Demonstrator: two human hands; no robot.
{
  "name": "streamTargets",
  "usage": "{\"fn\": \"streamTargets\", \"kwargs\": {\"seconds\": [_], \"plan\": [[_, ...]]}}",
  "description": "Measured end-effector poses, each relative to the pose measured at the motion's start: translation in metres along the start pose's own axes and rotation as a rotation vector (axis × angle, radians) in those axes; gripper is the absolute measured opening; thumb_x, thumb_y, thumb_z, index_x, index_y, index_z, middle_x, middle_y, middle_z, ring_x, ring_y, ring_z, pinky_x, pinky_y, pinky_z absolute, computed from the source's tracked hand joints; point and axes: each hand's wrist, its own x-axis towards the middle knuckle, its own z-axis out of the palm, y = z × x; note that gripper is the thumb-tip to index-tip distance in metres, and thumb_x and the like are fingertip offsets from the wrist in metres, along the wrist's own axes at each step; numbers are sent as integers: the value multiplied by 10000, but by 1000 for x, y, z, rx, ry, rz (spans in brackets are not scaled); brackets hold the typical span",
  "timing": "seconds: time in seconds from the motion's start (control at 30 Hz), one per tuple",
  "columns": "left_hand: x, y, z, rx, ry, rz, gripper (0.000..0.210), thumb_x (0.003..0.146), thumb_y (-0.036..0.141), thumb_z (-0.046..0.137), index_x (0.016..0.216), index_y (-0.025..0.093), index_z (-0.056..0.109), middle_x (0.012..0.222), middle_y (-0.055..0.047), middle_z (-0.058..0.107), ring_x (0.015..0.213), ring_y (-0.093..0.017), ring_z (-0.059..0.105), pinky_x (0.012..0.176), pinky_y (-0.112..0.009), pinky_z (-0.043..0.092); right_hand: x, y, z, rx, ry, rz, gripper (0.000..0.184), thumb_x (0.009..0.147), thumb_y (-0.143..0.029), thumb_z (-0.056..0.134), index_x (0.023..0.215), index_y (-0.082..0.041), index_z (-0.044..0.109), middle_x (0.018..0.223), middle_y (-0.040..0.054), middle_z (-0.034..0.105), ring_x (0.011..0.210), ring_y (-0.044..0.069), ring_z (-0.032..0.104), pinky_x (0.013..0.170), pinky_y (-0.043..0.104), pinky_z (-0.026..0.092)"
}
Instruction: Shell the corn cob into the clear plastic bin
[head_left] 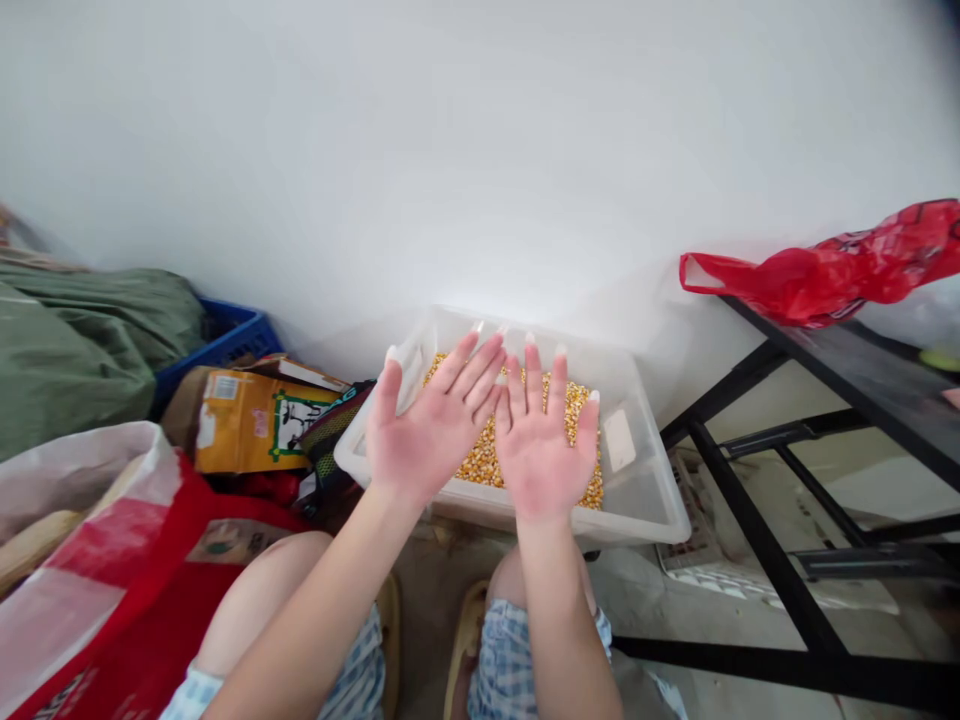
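Both palms face up with the fingers spread, and neither holds anything. My left hand (427, 430) hangs above the left half of a translucent plastic bin (652, 480). Beside it, over the bin's middle, is my right hand (545, 450); the little-finger sides of the two hands meet or overlap. Loose yellow corn kernels (481, 462) lie across the bin's bottom, partly hidden by my hands. A pale rectangular patch (619, 440) shows on the bin's right inner side.
On the left stand a red and white bag (142, 540) with corn cobs (37, 545) inside, a yellow box (244, 420) and a blue crate (259, 335) under green cloth (97, 350). To the right, a black-framed table (757, 540) carries a red plastic bag (817, 275). A white wall (480, 150) rises behind.
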Motion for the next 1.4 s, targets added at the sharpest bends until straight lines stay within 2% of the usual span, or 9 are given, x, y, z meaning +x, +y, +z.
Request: {"fn": "streamTargets", "kwargs": {"seconds": [0.1, 0.2, 0.33, 0.43, 0.63, 0.77, 0.9, 1.13, 1.4], "plan": [[-10, 5, 18, 43, -42, -6, 732, 833, 644, 60, 1372, 229, 330, 1420, 1, 334, 1368, -200, 86, 1114, -346, 148, -13, -10, 19, -14, -5, 1, 469, 844, -557, 327, 1215, -333, 506, 1364, -17, 419, 1317, 165, 276, 1098, 469, 128], [-21, 8, 28, 94, -131, -18, 777, 802, 681, 15, 1335, 257, 388, 1429, 35, 311, 1372, -190, 25, 1120, -344, 127, -25, -18, 29, -33, -10, 9, 490, 835, -602, 300, 1200, -356, 518, 1365, -38, 415, 1336, 166, 224, 1102, 477, 112], [-33, 8, 34, 168, -244, 1, 810, 776, 698, -23, 1330, 281, 396, 1445, 77, 262, 1368, -172, -58, 1128, -340, 81, -37, -23, 33, -84, -16, -7, 548, 806, -660, 300, 1217, -360, 504, 1386, -45, 384, 1353, 166, 164, 1110, 468, 86], [-40, 6, 36, 186, -279, 13, 812, 767, 706, -8, 1346, 286, 376, 1451, 89, 240, 1362, -169, -92, 1128, -337, 58, -43, -24, 32, -133, -33, -27, 595, 794, -687, 282, 1227, -343, 503, 1385, -34, 387, 1355, 166, 156, 1113, 455, 93], [-51, 3, 31, 180, -258, 21, 862, 716, 770, 50, 1350, 289, 381, 1438, 80, 269, 1353, -179, -126, 1126, -341, 59, -49, -26, 33, -187, -29, -24, 646, 786, -716, 215, 1196, -337, 539, 1343, -25, 446, 1340, 165, 211, 1105, 439, 152], [-55, 3, 28, 175, -249, 12, 886, 700, 785, 47, 1350, 287, 383, 1440, 76, 265, 1347, -181, -149, 1126, -348, 48, -51, -26, 34, -211, 5, -11, 663, 766, -734, 232, 1193, -333, 543, 1351, -25, 436, 1343, 170, 203, 1105, 441, 146], [-53, 3, 32, 143, -282, 12, 871, 719, 763, 26, 1349, 282, 386, 1438, 71, 271, 1358, -186, -118, 1127, -358, 63, -51, -25, 33, -191, -20, -12, 660, 760, -739, 242, 1193, -340, 541, 1356, -25, 429, 1349, 176, 182, 1105, 459, 127], [-45, 4, 35, 63, -311, 3, 854, 742, 728, -39, 1348, 298, 383, 1434, 76, 284, 1374, -186, -15, 1124, -364, 112, -52, -26, 31, -227, -71, -27, 685, 769, -738, 201, 1191, -325, 547, 1335, -15, 456, 1344, 171, 199, 1100, 453, 161], [-43, 5, 32, 63, -269, -46, 864, 719, 745, -71, 1340, 346, 380, 1445, 101, 256, 1374, -192, -17, 1120, -360, 101, -53, -27, 32, -247, -108, -32, 686, 778, -730, 178, 1202, -328, 536, 1344, -17, 445, 1338, 170, 221, 1097, 451, 181]]}}
